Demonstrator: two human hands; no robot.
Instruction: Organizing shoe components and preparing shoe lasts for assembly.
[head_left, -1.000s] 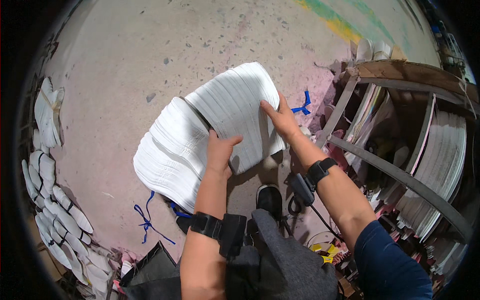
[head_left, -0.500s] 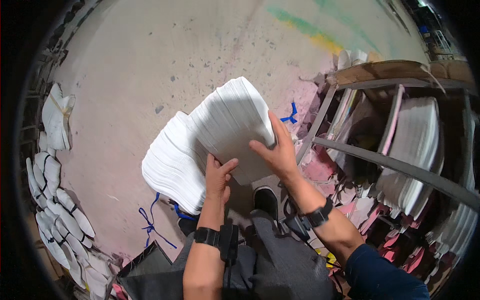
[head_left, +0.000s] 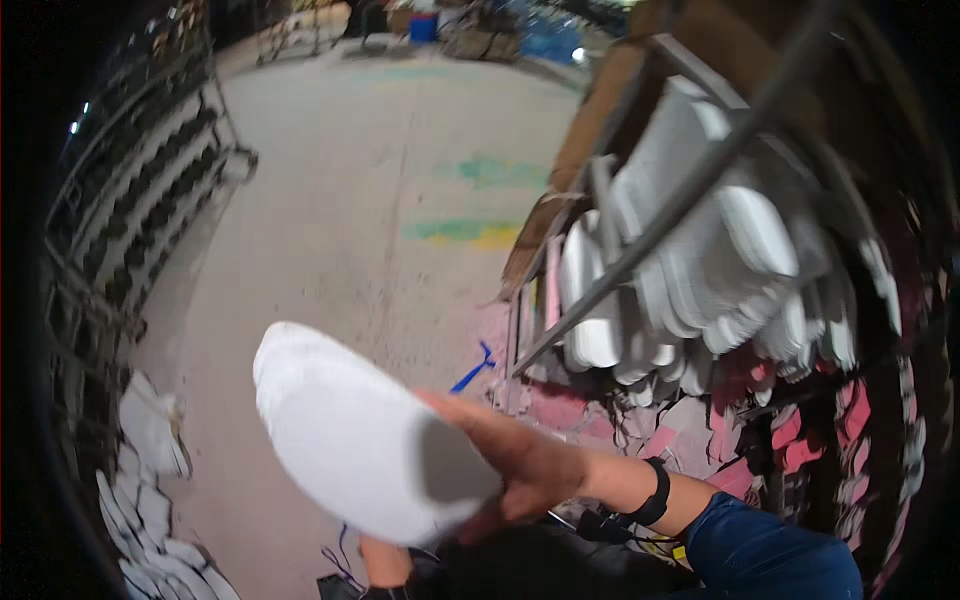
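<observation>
Stack of white sheets (head_left: 365, 445), earlier pressed low over the floor (head_left: 330, 230), now raised toward the rack (head_left: 700, 230) of like sheets. Right hand (head_left: 525, 465) lies over its near edge, fingers closed on it; left hand (head_left: 385, 562) sits underneath, grip hidden.

Sole stack (head_left: 360, 450) at lower centre, right hand (head_left: 520, 465) gripping its right edge; rack of soles (head_left: 700, 260) upper right; loose soles (head_left: 150, 500) on floor (head_left: 330, 230), lower left.
</observation>
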